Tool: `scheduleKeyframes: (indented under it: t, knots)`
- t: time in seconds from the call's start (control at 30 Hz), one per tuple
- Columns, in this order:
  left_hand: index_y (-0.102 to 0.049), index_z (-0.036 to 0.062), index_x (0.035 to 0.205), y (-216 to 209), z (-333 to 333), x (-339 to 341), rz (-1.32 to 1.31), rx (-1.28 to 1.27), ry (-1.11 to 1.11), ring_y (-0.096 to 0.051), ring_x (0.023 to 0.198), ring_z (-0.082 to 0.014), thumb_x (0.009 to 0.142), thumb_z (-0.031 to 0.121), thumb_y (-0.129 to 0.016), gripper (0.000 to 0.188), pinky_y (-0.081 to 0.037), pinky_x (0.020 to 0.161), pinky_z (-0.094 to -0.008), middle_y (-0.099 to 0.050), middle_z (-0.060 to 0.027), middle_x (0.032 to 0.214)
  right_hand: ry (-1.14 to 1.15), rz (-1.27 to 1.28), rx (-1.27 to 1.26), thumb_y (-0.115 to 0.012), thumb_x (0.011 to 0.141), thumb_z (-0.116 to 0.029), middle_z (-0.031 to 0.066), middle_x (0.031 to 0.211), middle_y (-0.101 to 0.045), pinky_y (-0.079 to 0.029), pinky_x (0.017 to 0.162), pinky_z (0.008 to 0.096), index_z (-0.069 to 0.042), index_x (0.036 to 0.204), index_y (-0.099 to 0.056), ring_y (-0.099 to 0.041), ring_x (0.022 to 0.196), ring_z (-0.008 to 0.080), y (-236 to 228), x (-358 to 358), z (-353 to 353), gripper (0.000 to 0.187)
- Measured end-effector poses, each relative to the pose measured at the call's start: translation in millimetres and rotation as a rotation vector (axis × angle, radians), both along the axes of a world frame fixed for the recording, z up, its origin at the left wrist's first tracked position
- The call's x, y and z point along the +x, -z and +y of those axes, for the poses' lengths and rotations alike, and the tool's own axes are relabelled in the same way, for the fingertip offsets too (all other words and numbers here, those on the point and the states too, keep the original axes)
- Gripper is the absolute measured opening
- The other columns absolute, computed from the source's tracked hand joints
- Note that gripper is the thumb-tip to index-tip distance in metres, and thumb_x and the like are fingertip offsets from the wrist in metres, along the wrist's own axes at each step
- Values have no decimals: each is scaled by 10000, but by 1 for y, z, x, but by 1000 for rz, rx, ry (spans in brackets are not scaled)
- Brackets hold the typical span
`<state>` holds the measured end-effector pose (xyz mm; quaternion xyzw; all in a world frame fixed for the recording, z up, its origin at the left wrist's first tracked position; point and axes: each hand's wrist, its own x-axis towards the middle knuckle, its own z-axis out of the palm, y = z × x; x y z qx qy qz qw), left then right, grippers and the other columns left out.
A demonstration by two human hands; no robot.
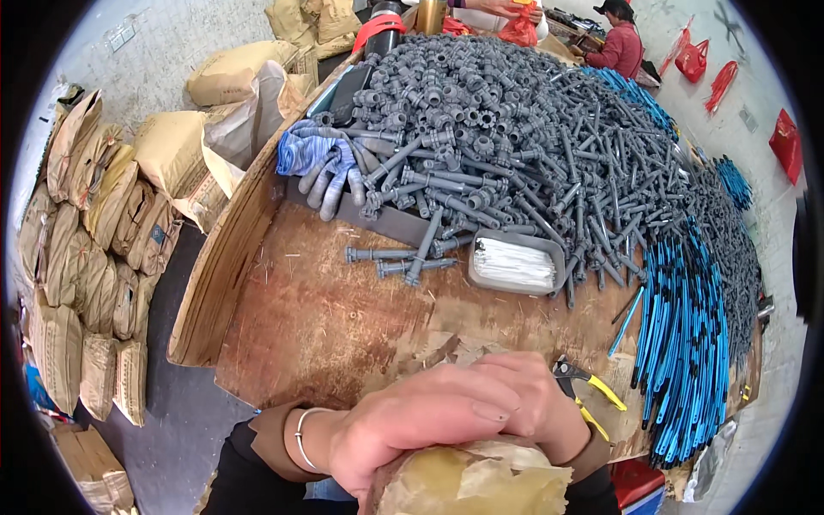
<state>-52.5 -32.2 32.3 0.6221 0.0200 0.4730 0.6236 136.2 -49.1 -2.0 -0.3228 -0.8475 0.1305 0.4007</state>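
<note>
Silver bangle on its wrist, the left hand curls against a torn tan lump low in view, meeting the curled right hand; what they grip, I cannot tell; uneven pressure could tip the lump, a sideways jerk knock the pliers

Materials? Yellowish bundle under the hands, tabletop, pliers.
Yellowish bundle: outer layer perhaps film or paper, slight sheen; crinkled, ragged edge.
Tabletop: likely wood, worn finish; brown, scuffed surface.
Pliers: dark head probably metal; smooth yellow grips suggest plastic or rubber.
</note>
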Motion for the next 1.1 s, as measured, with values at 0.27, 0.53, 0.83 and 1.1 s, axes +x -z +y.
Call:
scheduleKeyframes:
  t: [0.27,0.53,0.83,1.1]
  knots:
    - [-233,-31,1353,-2,12,13,72,-460,101,-483,1176,-270,695,728,-538,1050,-386,995,-415,-433,-173,1298,99,-6,67,-647,618,-33,80,776,-617,-480,491,321,-20,827,-642,-593,602,222,0,0,-5,209]
    - [-295,55,1377,34,34,41,-108,-604,-51,-457,1205,-265,783,763,-340,925,-368,1012,-423,-432,-114,1344,228,-7,64,-612,631,45,94,798,-633,-498,554,314,-34,866,-639,-612,638,244,6,3,-9,249]
    - [-235,26,1390,43,52,39,-192,-541,83,-351,1292,-244,846,270,-615,707,-250,1093,-394,-377,-116,1372,343,85,116,-567,643,86,96,805,-626,-502,576,326,-22,852,-628,-612,662,261,7,4,-3,244]
    - [-217,32,1409,44,51,38,-185,-455,91,-359,1287,-232,741,69,-706,829,-254,1093,-368,-375,-112,1375,315,145,104,-559,665,88,111,847,-628,-508,622,335,-18,825,-617,-622,729,275,7,11,-7,200]
